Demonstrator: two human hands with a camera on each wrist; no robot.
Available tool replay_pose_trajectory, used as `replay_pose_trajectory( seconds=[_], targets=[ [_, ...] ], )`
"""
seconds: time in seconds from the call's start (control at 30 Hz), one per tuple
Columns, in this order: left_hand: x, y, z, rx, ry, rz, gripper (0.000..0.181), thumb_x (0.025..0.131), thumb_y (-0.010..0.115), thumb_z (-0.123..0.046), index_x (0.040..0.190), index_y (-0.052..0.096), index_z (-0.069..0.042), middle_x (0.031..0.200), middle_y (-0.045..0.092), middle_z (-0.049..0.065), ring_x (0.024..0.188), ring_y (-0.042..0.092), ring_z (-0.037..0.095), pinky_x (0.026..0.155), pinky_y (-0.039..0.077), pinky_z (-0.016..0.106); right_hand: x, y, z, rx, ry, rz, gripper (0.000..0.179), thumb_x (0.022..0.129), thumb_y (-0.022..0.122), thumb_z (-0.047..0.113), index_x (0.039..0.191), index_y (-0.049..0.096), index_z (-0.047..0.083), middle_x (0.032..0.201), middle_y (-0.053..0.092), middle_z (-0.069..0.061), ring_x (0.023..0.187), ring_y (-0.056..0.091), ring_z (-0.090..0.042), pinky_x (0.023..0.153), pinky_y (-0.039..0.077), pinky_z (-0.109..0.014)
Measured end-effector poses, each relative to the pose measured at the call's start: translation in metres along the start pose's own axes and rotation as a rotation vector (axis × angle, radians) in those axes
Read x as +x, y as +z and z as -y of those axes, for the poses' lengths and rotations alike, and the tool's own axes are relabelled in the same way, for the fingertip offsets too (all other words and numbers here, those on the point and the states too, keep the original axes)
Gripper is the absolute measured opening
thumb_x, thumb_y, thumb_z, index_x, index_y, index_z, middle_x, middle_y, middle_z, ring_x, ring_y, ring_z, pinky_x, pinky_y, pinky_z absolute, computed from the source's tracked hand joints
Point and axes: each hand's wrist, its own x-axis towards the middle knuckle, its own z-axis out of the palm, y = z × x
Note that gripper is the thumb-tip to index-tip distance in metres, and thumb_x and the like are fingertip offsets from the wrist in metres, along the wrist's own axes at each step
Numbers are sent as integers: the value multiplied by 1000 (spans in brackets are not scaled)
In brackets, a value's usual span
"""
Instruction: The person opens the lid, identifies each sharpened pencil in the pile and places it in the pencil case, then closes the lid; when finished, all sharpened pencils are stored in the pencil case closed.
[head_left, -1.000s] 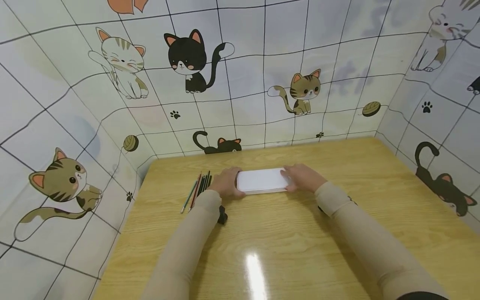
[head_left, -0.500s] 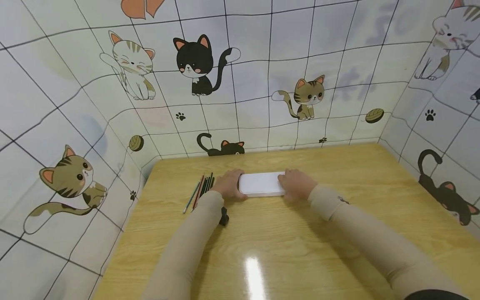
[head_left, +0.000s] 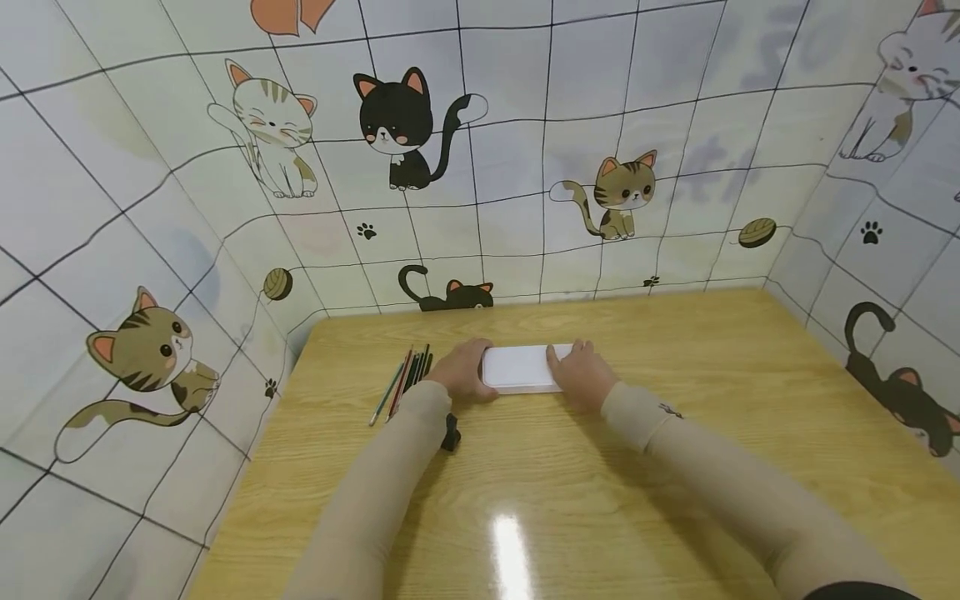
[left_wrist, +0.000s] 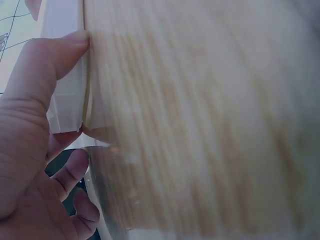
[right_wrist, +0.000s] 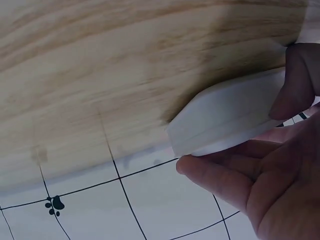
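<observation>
A flat, oblong white box [head_left: 519, 368] lies on the wooden table, its long side across the head view. My left hand [head_left: 463, 372] grips its left end; in the left wrist view the thumb [left_wrist: 65, 52] presses its long near side [left_wrist: 70, 100], other fingers partly hidden. My right hand [head_left: 581, 377] holds the right end and covers it, with the thumb on the near side of the top. The right wrist view shows that rounded end [right_wrist: 225, 110] between thumb and fingers. Whatever is inside the box is hidden.
Several pencils [head_left: 401, 387], blue-green, red and dark, lie in a loose bunch left of the left hand, partly behind the forearm. A small black device [head_left: 450, 435] sits at the left wrist. Cat-print cloth [head_left: 517, 225] lines the table's back and sides.
My right hand has slid left over the box's right end, its thumb now farther in on the top. The left hand keeps its hold. The head view has shifted slightly.
</observation>
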Motion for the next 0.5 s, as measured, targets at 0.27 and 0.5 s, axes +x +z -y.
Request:
replay_pose_trajectory(
  seconds=[0.27, 0.5],
  targets=[
    [1, 1, -1, -11, 3, 7, 95, 71, 91, -42, 147, 44, -12, 140, 53, 3, 122, 54, 19, 106, 46, 37, -2, 6, 2, -25, 11, -44, 60, 91, 59, 14, 146, 46, -7, 110, 64, -42, 107, 63, -56, 83, 58, -55],
    [-1, 1, -2, -15, 0, 3, 92, 72, 91, -42, 145, 44, -14, 137, 53, -1, 117, 55, 16, 102, 47, 34, -4, 1, 0, 37, 18, -25, 64, 91, 63, 14, 147, 44, -8, 116, 57, -48, 107, 62, -59, 74, 61, -52]
  ],
)
